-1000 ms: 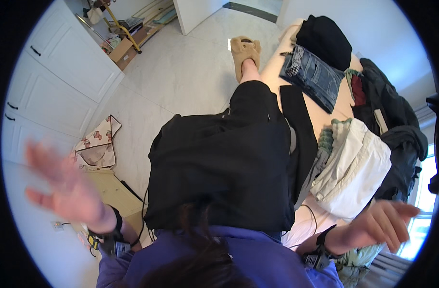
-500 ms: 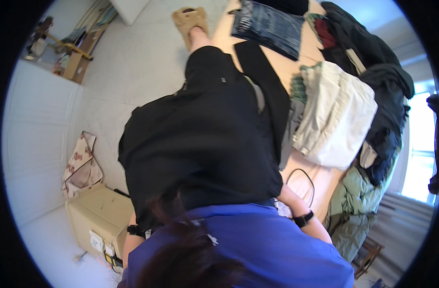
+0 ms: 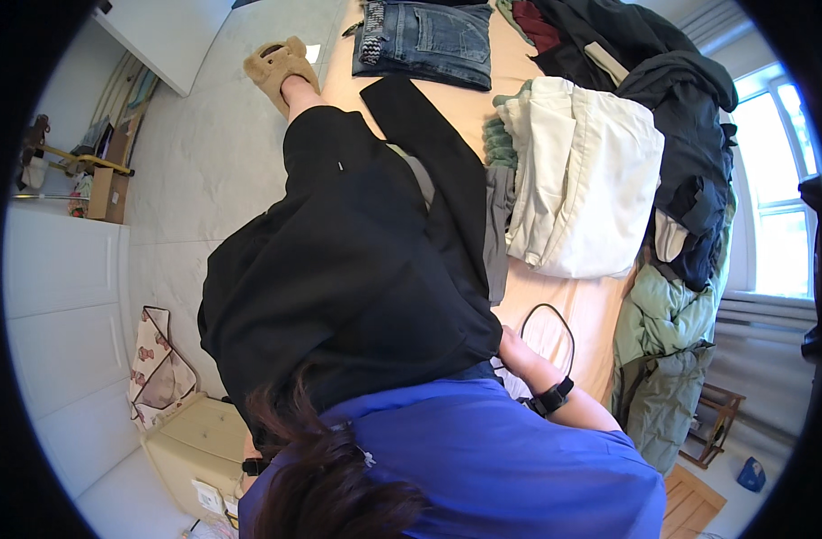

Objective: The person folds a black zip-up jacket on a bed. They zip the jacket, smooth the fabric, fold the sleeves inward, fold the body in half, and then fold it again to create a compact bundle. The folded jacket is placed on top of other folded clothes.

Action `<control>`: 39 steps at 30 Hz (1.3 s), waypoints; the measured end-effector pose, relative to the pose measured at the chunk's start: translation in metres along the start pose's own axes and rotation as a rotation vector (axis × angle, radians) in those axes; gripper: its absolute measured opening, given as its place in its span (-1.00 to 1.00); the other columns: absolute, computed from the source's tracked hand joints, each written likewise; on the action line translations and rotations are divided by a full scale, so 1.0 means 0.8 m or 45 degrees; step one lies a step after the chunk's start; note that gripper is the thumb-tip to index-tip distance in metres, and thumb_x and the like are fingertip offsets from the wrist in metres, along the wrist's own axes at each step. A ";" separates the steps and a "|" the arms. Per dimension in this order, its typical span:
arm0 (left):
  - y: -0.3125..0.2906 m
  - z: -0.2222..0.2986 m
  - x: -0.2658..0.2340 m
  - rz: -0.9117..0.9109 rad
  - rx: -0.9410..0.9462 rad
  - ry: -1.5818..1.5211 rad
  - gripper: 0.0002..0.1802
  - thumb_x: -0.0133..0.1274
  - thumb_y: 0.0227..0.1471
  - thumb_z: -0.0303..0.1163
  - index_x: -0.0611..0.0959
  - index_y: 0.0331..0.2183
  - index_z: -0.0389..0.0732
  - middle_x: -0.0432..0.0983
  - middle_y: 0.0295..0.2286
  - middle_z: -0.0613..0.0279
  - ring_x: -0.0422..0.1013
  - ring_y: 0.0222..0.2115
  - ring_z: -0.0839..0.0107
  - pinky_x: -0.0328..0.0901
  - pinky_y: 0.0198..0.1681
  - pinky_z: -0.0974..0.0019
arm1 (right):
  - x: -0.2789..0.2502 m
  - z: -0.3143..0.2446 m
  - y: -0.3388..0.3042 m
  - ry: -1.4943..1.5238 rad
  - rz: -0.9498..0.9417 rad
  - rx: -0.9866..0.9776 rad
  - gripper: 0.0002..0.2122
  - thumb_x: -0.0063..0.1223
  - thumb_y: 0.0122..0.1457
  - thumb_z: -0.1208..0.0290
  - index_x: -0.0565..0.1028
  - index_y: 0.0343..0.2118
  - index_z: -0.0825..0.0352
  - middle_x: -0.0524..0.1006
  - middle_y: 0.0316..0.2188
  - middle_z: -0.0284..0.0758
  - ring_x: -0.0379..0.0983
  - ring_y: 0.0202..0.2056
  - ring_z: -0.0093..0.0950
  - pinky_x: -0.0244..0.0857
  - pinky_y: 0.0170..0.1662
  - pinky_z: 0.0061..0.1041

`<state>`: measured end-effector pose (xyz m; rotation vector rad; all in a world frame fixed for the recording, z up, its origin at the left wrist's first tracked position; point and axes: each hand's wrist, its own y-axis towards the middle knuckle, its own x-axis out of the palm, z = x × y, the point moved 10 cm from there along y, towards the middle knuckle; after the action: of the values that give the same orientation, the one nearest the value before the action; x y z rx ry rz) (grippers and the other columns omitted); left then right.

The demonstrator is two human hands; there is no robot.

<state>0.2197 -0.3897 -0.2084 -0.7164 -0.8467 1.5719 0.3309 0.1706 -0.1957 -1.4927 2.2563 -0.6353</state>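
Note:
A large black garment [image 3: 339, 269] is spread across my lap and hides most of my legs. My right hand [image 3: 516, 353] is at its lower right edge, with the fingers curled behind the cloth and partly out of sight. A black watch [image 3: 551, 396] is on that wrist. On the left, the black cloth and hair cover my left hand; only a bit of wrist with a dark band [image 3: 253, 466] shows. A long black strip of cloth [image 3: 429, 135], like a sleeve or trouser leg, stretches away over the bed beside my outstretched leg.
Folded cream trousers [image 3: 582, 180] and folded jeans [image 3: 429, 45] lie on the bed [image 3: 555, 292]. Dark clothes [image 3: 689, 126] and a green quilted garment [image 3: 662, 305] pile along the right. A black cable [image 3: 570, 337] loops near my right hand. A beige box [image 3: 191, 449] stands at left.
My view has shifted, so the bed and clothes appear farther left and higher. The black garment has slumped into more folds, and my right hand remains at its edge.

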 end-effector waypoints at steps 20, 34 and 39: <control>-0.075 0.385 0.232 -0.450 0.751 0.314 -0.64 -0.08 0.21 -0.21 0.53 -0.08 -0.25 0.49 -0.08 0.09 0.42 -0.05 0.27 0.28 0.01 0.25 | -0.057 -0.142 0.128 0.096 0.245 -0.112 -0.79 0.08 0.06 0.58 0.50 -0.21 0.47 0.57 -0.40 -0.31 0.49 -0.43 -0.56 0.36 -0.32 -0.63; 0.019 0.151 0.731 -0.918 -0.074 0.602 -0.61 0.08 0.12 -0.20 0.50 -0.08 -0.22 0.47 -0.09 0.10 0.39 -0.06 0.17 0.33 -0.05 0.13 | -0.046 -0.229 0.041 -0.099 0.467 -0.726 -0.78 0.02 0.25 0.41 0.50 -0.15 0.45 0.54 -0.33 -0.43 0.39 -0.28 -0.65 0.28 -0.17 -0.64; 0.079 0.178 0.763 -0.732 0.089 0.176 -0.78 0.01 0.07 -0.55 0.54 -0.20 -0.40 0.55 -0.27 0.01 0.51 -0.27 0.14 0.43 -0.17 0.15 | -0.032 -0.204 0.053 -0.080 0.236 -0.579 -0.77 0.18 0.08 0.58 0.51 -0.17 0.44 0.52 -0.44 -0.48 0.39 -0.40 -0.74 0.29 -0.30 -0.70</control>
<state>-0.0289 0.1886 -0.1804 -0.4677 -0.8013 1.0196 0.2224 0.2363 -0.0814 -1.4370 2.5633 -0.0152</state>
